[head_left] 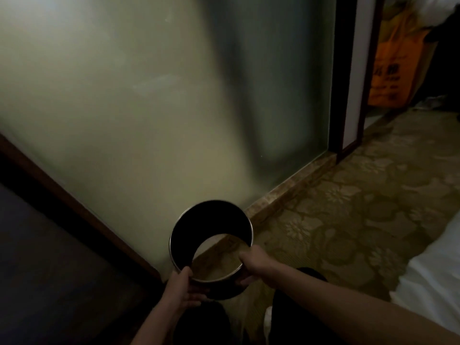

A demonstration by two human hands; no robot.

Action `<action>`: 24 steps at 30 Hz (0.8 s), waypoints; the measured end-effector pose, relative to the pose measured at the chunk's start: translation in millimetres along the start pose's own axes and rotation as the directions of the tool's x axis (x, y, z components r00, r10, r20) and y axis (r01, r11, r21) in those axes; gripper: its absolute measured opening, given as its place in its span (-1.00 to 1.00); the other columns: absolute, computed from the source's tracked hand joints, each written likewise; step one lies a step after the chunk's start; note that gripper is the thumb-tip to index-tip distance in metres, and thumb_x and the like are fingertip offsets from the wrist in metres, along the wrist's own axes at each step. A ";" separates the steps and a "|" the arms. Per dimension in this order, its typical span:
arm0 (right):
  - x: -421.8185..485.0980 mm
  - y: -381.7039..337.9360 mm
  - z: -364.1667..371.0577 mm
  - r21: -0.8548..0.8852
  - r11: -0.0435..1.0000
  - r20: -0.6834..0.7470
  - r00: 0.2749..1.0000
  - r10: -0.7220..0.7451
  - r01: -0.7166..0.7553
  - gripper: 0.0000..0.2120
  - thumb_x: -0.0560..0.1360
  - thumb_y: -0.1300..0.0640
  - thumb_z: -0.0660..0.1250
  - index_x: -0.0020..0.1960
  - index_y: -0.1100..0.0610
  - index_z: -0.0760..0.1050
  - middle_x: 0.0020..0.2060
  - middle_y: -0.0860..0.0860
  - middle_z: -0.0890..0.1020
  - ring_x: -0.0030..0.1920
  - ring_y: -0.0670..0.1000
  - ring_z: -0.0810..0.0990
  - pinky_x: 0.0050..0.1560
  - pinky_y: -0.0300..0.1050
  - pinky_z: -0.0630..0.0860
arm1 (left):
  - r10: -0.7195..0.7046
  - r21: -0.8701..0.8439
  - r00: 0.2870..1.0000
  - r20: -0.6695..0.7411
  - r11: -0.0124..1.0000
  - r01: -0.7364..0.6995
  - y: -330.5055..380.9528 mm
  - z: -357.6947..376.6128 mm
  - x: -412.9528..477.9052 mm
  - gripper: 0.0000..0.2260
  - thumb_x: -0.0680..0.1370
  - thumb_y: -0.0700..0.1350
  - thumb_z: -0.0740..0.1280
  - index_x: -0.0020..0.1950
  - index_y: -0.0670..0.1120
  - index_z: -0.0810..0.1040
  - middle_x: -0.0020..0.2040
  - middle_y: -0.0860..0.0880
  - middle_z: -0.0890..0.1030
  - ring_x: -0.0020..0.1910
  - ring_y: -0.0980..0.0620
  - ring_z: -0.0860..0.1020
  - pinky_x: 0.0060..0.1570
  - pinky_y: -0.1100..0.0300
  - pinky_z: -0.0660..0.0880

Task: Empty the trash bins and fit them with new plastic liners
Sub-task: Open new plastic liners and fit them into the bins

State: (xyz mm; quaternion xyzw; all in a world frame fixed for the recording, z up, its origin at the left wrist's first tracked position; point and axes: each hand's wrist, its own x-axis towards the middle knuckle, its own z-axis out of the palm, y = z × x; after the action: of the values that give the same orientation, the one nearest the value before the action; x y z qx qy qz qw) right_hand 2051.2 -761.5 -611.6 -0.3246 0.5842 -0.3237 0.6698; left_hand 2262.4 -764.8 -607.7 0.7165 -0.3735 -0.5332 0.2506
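Note:
A round black bin part (211,221) with a silver rim is held low in the head view, just above the carpet by the frosted glass wall. Floor shows through its open middle, so it looks like a ring or sleeve with no bottom. My left hand (184,291) grips its near left edge, thumb on the rim and fingers underneath. On the near right edge, my right hand (251,265) holds it with fingers curled over the rim and into the opening. No liner is in view.
A frosted glass wall (149,95) fills the back, with a stone sill (286,192) at its foot. Patterned carpet (361,207) runs right. An orange bag (388,70) hangs past the dark door frame (341,75). White bedding (438,275) lies right; dark furniture (49,257) stands left.

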 end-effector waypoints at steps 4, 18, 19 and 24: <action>-20.2 13.0 25.8 -0.069 0.998 0.045 0.999 -0.012 0.015 -0.86 0.62 0.27 0.15 -0.10 0.24 0.42 -0.13 0.28 0.57 -0.57 0.03 0.61 -0.58 -0.16 0.52 | -0.036 -0.039 0.999 -0.031 0.999 0.035 -23.5 -20.4 -34.7 -0.91 0.60 -0.25 0.08 -0.04 -0.18 0.35 -0.43 -0.27 0.60 -0.58 -0.12 0.54 -0.61 0.28 0.44; -57.1 33.1 98.8 -0.262 0.961 0.144 0.988 -0.051 0.088 -0.87 0.61 0.28 0.14 -0.12 0.25 0.36 -0.30 0.28 0.56 -0.55 0.12 0.62 -0.57 -0.09 0.56 | -0.059 -0.283 0.984 -0.168 0.959 0.009 -80.8 -70.7 -113.4 -0.83 0.62 -0.24 0.06 0.19 -0.25 0.28 -0.10 -0.24 0.54 -0.54 -0.12 0.60 -0.61 0.25 0.46; -58.8 33.9 102.9 -0.277 0.956 0.148 0.988 -0.054 0.093 -0.87 0.61 0.27 0.13 -0.09 0.28 0.36 -0.31 0.28 0.56 -0.55 0.12 0.62 -0.56 -0.08 0.57 | -0.058 -0.295 0.983 -0.172 0.955 0.005 -82.8 -74.5 -117.2 -0.85 0.61 -0.25 0.07 0.17 -0.24 0.28 -0.12 -0.23 0.54 -0.54 -0.12 0.60 -0.62 0.25 0.46; -63.3 40.5 122.0 -0.322 0.940 0.161 0.985 -0.067 0.117 -0.84 0.63 0.24 0.12 0.13 0.34 0.30 -0.37 0.29 0.57 -0.56 0.12 0.62 -0.57 -0.11 0.56 | -0.039 -0.322 0.986 -0.165 0.946 -0.017 -95.6 -91.0 -130.4 -0.92 0.61 -0.25 0.06 0.01 -0.20 0.33 -0.32 -0.20 0.61 -0.52 -0.14 0.62 -0.61 0.24 0.47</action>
State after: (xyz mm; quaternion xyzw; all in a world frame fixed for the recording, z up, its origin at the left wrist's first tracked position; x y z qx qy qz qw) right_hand 2167.7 -679.7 -595.3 -0.4822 0.5631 -0.2274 0.6314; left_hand 2354.7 -606.8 -577.0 0.7106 -0.2546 -0.5258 0.3921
